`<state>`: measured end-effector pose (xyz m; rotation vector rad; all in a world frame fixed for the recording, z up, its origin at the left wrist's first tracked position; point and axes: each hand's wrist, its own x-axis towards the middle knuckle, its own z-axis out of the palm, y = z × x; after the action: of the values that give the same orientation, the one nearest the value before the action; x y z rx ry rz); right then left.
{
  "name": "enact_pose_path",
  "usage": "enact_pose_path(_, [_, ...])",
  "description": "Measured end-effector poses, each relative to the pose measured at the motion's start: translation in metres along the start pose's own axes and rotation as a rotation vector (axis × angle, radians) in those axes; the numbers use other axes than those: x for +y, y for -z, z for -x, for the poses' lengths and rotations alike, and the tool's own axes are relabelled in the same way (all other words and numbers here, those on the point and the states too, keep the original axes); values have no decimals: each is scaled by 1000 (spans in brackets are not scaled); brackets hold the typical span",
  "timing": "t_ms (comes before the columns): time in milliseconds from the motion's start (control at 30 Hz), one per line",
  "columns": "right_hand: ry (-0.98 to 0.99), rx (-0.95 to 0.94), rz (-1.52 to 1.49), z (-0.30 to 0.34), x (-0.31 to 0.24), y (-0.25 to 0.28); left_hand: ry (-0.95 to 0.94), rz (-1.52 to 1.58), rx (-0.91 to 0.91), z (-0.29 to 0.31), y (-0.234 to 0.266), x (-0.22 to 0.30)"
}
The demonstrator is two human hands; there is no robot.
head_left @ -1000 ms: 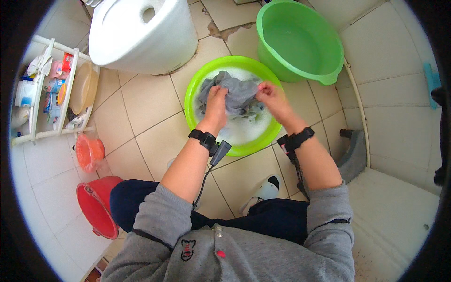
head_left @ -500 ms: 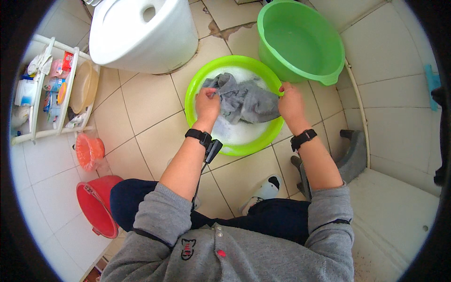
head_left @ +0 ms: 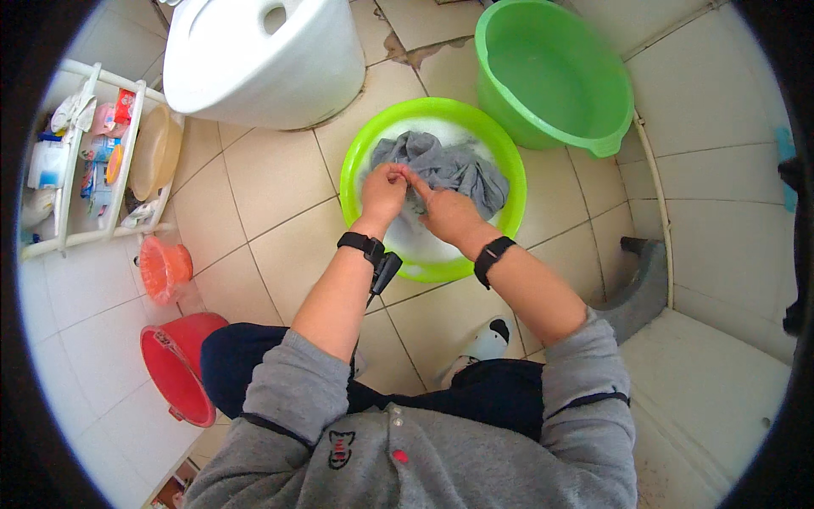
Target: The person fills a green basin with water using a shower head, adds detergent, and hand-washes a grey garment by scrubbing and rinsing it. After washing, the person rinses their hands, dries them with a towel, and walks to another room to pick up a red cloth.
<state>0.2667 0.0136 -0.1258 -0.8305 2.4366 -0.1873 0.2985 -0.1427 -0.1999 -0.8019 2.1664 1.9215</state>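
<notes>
A wet grey cloth (head_left: 471, 176), perhaps a garment, lies bunched in soapy water inside a lime-green basin (head_left: 519, 182). Over the cloth's lower left edge, my left hand (head_left: 384, 195) is closed with its fingertips pinched together. What they grip, if anything, is hidden. My right hand (head_left: 452, 216) reaches across the cloth's lower edge with its index finger stretched out, touching or almost touching the left fingertips. Its other fingers are partly hidden beneath it. White suds show around the cloth.
A larger green tub (head_left: 555, 81) stands beyond the basin on the right. At the back left is a white toilet (head_left: 263, 76). A white shelf rack (head_left: 119, 157), an orange bin (head_left: 164, 270) and a red bucket (head_left: 182, 371) line the left. A grey stool (head_left: 640, 288) stands right.
My right hand has left the cloth's right end and moved left to meet my left hand. The cloth's right part has slumped into a looser bunch. My left hand has barely moved.
</notes>
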Motion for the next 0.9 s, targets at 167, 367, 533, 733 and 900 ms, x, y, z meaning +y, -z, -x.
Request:
enact_pose_path(167, [-128,38,147,-9,16,-6,-2,-212,365,-4,4,-9])
enact_pose_path(367, [-527,-170,344,13,52,41,-12,-308,119,-4,4,-6])
enact_pose_path(533, [-259,123,134,9,42,23,-83,-620,13,4,-1,16])
enact_pose_path(733, [-260,308,-544,-7,29,-5,-134,-65,-285,11,-21,82])
enact_pose_path(900, [-472,296,-1428,4,66,26,-217,106,-2,-1,-9,86])
